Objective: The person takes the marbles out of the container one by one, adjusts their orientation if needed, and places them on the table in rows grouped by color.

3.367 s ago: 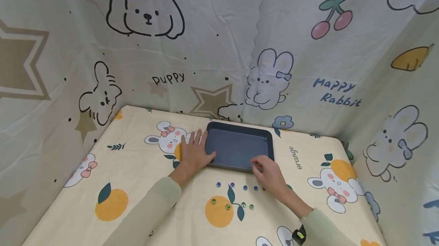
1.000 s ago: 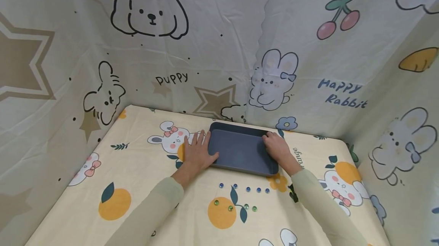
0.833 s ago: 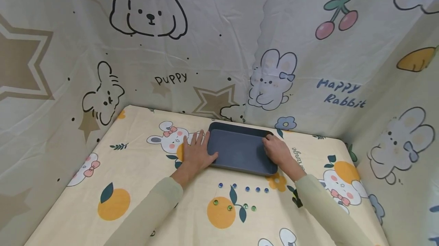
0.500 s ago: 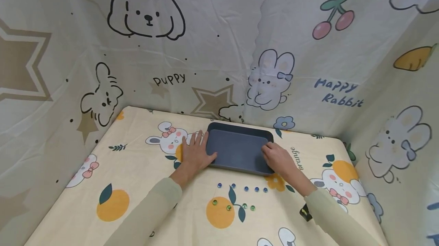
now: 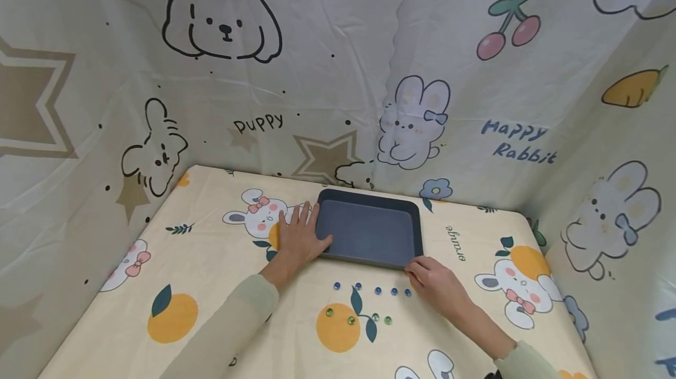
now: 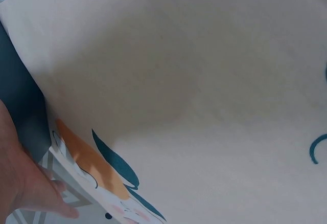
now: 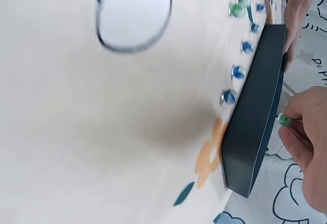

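A dark grey rectangular tray [image 5: 369,231] lies near the back of the cloth-covered table. My left hand [image 5: 298,241] rests against its left end with fingers spread and the thumb over the rim; the left wrist view catches part of that hand [image 6: 25,178]. At the tray's front right corner, my right hand [image 5: 438,285] pinches a green glass marble [image 7: 284,118] between thumb and fingertips, clearest in the right wrist view. In front of the tray lies a row of several blue marbles [image 5: 378,291]. Nearer to me is a row of several green marbles [image 5: 351,321].
The table wears a cream cloth [image 5: 237,320] printed with oranges and rabbits. Behind the tray and along both sides, a printed curtain [image 5: 317,44] hangs close to the table's edges.
My right hand has gone from the tray's far right corner back toward me to the front right corner. The green marble seen in that far corner earlier is gone from the tray. My left hand stays put.
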`<state>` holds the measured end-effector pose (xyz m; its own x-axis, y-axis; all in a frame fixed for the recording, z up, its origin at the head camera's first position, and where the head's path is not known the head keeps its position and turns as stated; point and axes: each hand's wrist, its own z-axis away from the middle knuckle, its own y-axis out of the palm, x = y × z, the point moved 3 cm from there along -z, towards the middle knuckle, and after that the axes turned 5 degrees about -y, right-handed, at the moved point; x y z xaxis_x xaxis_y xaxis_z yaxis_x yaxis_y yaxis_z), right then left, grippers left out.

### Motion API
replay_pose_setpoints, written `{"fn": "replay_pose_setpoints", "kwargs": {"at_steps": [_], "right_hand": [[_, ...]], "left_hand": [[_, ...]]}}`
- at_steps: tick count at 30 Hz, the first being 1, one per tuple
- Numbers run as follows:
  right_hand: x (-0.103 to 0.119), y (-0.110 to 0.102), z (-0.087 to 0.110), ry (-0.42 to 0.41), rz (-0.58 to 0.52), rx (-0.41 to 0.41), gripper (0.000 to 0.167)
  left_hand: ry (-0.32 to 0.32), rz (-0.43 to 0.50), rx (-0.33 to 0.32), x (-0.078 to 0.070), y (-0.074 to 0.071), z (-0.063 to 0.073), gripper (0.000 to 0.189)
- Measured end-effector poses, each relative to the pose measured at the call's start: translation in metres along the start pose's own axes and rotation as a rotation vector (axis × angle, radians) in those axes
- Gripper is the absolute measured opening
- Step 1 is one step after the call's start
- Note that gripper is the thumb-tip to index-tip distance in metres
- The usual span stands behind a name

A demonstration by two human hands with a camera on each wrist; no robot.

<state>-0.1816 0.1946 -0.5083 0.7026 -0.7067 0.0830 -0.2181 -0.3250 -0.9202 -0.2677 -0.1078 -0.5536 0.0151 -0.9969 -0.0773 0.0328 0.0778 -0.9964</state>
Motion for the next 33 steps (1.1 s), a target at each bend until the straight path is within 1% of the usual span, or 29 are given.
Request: {"fn": "replay_pose_setpoints", "kwargs": {"at_steps": [3, 7, 13, 21, 24, 27, 33], "right_hand": [[0.008, -0.001, 0.011, 0.010, -0.044, -0.025, 0.024], [0.017, 0.001, 0.022, -0.001, -0.073, -0.052, 0.027], [0.028, 0.008, 0.037, -0.031, -0.052, -0.032, 0.024], [0.043, 0.015, 0.052, -0.047, -0.083, -0.018, 0.025], [0.046, 0.017, 0.056, -0.035, -0.084, -0.007, 0.025], [0.046, 0.019, 0.060, -0.006, -0.091, 0.014, 0.024], [0.044, 0.023, 0.063, 0.030, -0.092, 0.034, 0.024]], "left_hand": [[-0.003, 0.003, -0.001, 0.001, 0.000, 0.001, 0.094], [-0.004, 0.007, -0.006, 0.001, 0.000, 0.000, 0.093], [-0.012, -0.007, 0.001, 0.000, 0.001, 0.000, 0.093], [-0.013, -0.011, 0.003, 0.001, 0.003, -0.001, 0.094], [-0.010, -0.005, 0.001, 0.001, 0.003, -0.001, 0.094], [-0.005, -0.001, -0.004, 0.001, 0.002, 0.000, 0.094], [-0.003, -0.002, 0.001, 0.001, 0.002, -0.001, 0.094]]}}
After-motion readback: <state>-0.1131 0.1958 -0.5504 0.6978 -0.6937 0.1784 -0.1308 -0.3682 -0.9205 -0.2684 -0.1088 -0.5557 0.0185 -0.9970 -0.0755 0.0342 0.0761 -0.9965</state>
